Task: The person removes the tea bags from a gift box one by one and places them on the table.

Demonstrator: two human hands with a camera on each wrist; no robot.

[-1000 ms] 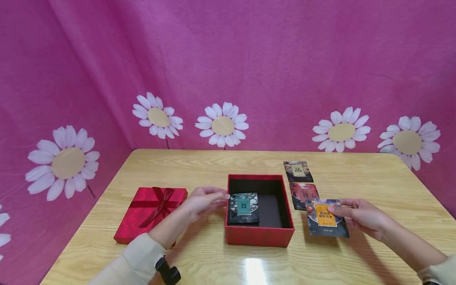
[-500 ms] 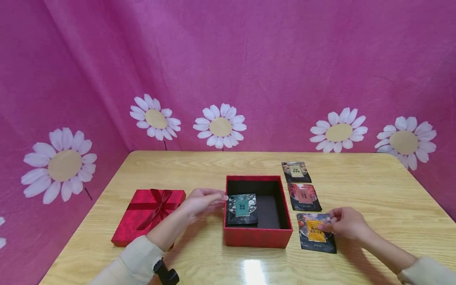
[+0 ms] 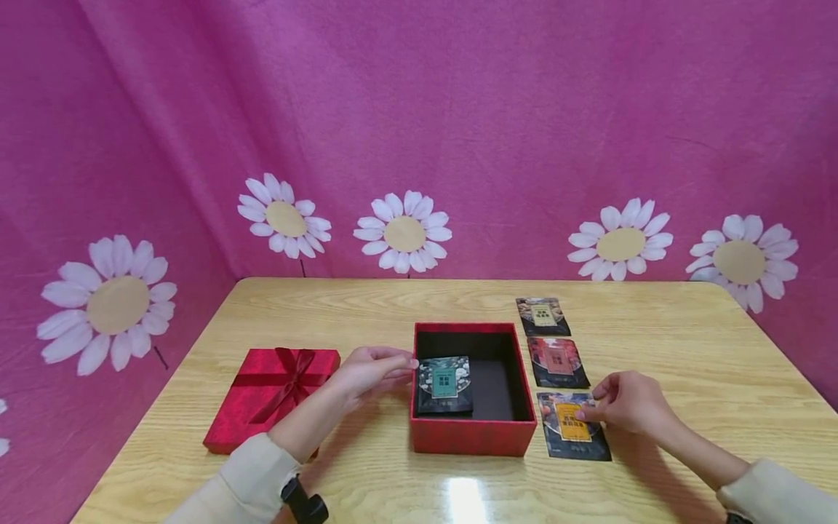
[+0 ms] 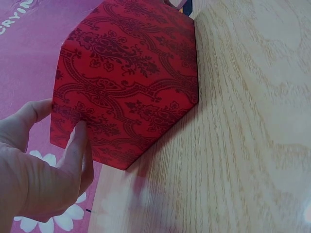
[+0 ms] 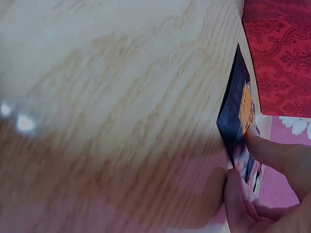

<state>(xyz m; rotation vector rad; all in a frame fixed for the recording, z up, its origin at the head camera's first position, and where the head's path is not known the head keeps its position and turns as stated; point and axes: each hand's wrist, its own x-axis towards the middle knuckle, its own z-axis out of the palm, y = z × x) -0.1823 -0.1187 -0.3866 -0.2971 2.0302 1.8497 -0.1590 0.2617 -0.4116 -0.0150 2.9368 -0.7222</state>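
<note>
An open red gift box (image 3: 468, 438) with a black inside stands mid-table. In it, at the left, lies a dark sachet with a green label (image 3: 445, 384). My left hand (image 3: 368, 375) holds the box's left wall, thumb at the rim and fingers against the patterned outside (image 4: 121, 82). To the right of the box, my right hand (image 3: 628, 402) pinches the right edge of a dark sachet with an orange label (image 3: 571, 437), thumb on its face. In the right wrist view this sachet (image 5: 235, 104) lies at the table, its near edge between thumb and fingers.
A red lid with a ribbon bow (image 3: 262, 393) lies left of the box. Beyond the orange-label sachet, a sachet with a red label (image 3: 556, 362) and one with a pale label (image 3: 542, 316) lie in a column. A pink flowered cloth (image 3: 497, 145) hangs behind the wooden table (image 3: 707, 349).
My right hand has lowered the orange-label sachet to the table below the red-label one, then shifted it slightly left towards the box. My left hand has stayed at the box wall.
</note>
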